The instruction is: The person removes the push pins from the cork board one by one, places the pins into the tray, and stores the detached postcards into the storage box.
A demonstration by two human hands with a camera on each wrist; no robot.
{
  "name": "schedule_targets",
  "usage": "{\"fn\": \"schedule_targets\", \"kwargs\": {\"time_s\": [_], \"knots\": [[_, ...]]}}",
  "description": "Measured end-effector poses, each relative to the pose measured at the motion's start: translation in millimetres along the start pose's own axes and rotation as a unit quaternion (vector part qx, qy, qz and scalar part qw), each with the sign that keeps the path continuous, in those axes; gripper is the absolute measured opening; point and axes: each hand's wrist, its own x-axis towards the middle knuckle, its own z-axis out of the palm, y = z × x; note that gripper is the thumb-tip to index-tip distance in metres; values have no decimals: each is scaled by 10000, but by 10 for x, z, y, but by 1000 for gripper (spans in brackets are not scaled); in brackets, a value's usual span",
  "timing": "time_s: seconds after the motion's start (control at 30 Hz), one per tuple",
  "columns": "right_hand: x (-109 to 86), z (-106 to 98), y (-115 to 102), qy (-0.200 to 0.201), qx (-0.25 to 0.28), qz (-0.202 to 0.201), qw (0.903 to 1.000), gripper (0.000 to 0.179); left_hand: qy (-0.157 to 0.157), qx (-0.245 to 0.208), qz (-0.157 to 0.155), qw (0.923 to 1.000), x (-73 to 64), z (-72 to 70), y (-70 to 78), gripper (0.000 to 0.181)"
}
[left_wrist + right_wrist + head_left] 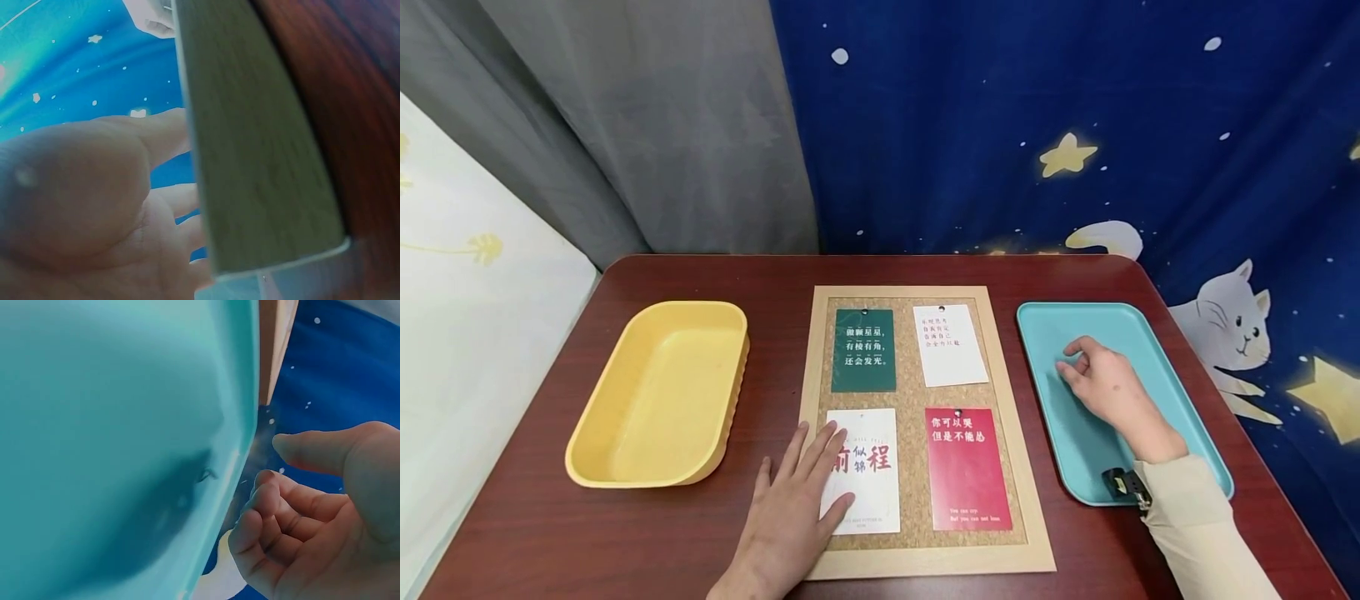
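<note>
Left hand (pixel 790 504) on lower-left card (pixel 880 487) of corkboard (pixel 913 483); right hand (pixel 1108 387) above blue tray (pixel 1078 321).
Left fingers straight, spread over card and frame; right fingers loosely curled, thumb apart from index, holding nothing. Small dark bit (pixel 207 475) in tray, too blurred to name. Board flat mid-table, wood frame, cork face; green card (pixel 863 371), upper-right white card (pixel 955 362) and red card (pixel 970 479) each have a dark pin at top. Table (pixel 497 533) dark red-brown, glossy, rounded far corners; yellow bin (pixel 677 392) left of board, tray right. Behind: grey curtain (pixel 700 108), blue curtain (pixel 940 100) with stars and cat; white cloth (pixel 467 308), yellow print, far left.
</note>
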Motion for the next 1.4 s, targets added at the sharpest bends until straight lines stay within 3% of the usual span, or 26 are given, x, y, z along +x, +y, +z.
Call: {"fn": "schedule_targets", "kwargs": {"time_s": [0.2, 0.6, 0.8, 1.4], "knots": [[7, -32, -159, 139, 3, -221, 9997, 26, 17, -193, 45, 9998, 9, -8, -12, 65], [-17, 30, -480, 229, -53, -886, 9958, 19, 52, -544, 77, 9985, 2, -22, -13, 74], [-37, 127, -668, 118, -24, -1234, 9923, 13, 60, -605, 63, 9981, -34, -36, -20, 73], [-78, 396, -1038, -180, 23, -1692, 9854, 7, -135, -614, 12, 9980, -80, -41, -18, 74]]}}
